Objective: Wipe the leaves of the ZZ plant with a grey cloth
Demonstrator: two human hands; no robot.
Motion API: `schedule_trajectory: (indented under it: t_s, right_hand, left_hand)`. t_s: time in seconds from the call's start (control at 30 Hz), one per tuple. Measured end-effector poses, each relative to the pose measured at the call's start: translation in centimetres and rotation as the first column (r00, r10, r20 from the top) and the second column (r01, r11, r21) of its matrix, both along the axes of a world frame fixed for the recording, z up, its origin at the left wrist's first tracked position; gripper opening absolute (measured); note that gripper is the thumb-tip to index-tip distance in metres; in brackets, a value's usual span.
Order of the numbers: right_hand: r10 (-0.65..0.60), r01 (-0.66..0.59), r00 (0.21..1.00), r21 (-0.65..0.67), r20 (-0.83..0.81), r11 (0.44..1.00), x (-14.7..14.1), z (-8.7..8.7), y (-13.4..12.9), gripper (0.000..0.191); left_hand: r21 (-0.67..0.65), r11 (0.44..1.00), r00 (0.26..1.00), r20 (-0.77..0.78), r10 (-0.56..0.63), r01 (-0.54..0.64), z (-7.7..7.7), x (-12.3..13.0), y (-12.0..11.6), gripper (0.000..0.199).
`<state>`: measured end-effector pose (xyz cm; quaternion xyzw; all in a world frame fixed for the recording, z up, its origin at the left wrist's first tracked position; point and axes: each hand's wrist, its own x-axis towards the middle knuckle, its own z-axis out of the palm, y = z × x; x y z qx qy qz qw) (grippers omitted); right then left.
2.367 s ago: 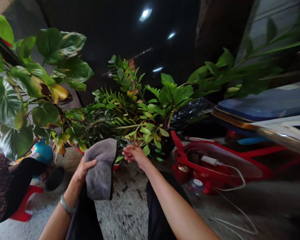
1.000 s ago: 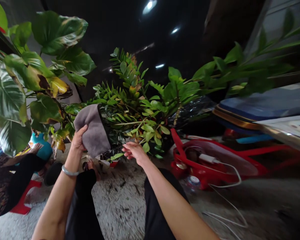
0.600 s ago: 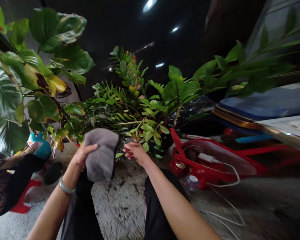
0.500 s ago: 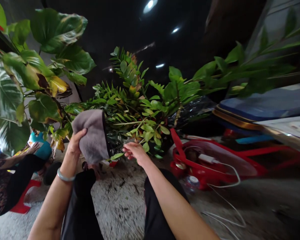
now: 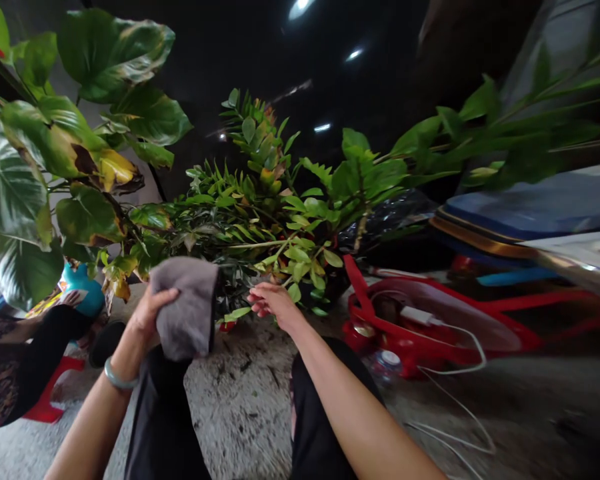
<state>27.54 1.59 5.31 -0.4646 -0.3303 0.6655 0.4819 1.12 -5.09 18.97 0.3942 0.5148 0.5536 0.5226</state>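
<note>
My left hand point(image 5: 147, 313), with a pale bangle at the wrist, grips a grey cloth point(image 5: 186, 308) with a dark edge, thumb on top. The cloth hangs over my left knee, in front of the dark foliage. Beside the low leaves of a potted plant point(image 5: 300, 257) is my right hand point(image 5: 275, 305). Its fingers are loosely curled and slightly apart, and I see nothing in them. A single green leaf point(image 5: 237, 313) sticks out just left of those fingertips. The plant's pot is mostly hidden.
A large-leaved plant point(image 5: 90, 213) with yellowing leaves rises at left. Behind it a person in dark trousers point(image 5: 45, 343) sits near a red stool point(image 5: 55, 393). At right are a red bag point(image 5: 405, 333) with a white cable point(image 5: 475, 340), a bottle point(image 5: 387, 363) and stacked blue items point(image 5: 540, 207).
My left hand has lowered the grey cloth away from the leaves, toward my knee. My right hand has stayed almost in place.
</note>
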Motion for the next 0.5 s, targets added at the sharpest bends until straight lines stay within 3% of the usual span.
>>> schedule_trajectory:
  t_s: [0.07,0.13,0.23,0.3,0.37,0.43,0.5]
  right_hand:
    - [0.011,-0.010,1.000,0.026,-0.019,1.000,-0.5,0.2,0.1,0.014]
    - [0.022,-0.020,0.999,0.045,-0.038,0.999,-1.1,0.5,0.1,0.013]
    - [0.042,-0.040,0.998,0.061,-0.041,0.997,-1.7,0.6,-0.1,0.013]
    - [0.060,-0.058,0.998,0.065,-0.027,0.996,-1.7,0.3,-0.1,0.013]
    - [0.073,-0.071,0.997,0.070,-0.021,0.995,-1.3,0.0,-0.1,0.014]
    - [0.080,-0.078,0.996,0.074,-0.027,0.994,-0.9,-0.3,-0.1,0.015]
    - [0.077,-0.074,0.997,0.074,-0.028,0.995,-0.7,-0.5,0.1,0.015]
  left_hand:
    - [0.109,0.984,0.988,0.075,0.136,-0.144,2.0,-0.4,2.0,0.061]
    - [0.126,0.974,0.979,0.110,0.174,-0.187,2.0,0.1,3.4,0.062]
    - [-0.003,0.999,0.997,0.063,0.040,-0.040,-1.5,1.7,3.0,0.062]
    - [-0.128,0.984,0.993,0.000,-0.121,0.120,-4.3,2.2,1.0,0.055]
    - [-0.197,0.960,0.976,-0.048,-0.211,0.198,-5.8,1.6,-1.1,0.048]
    - [-0.157,0.977,0.987,-0.048,-0.153,0.144,-5.1,-0.1,-2.2,0.047]
    - [-0.036,0.999,1.000,0.017,0.013,-0.012,-2.7,-2.5,-1.6,0.050]
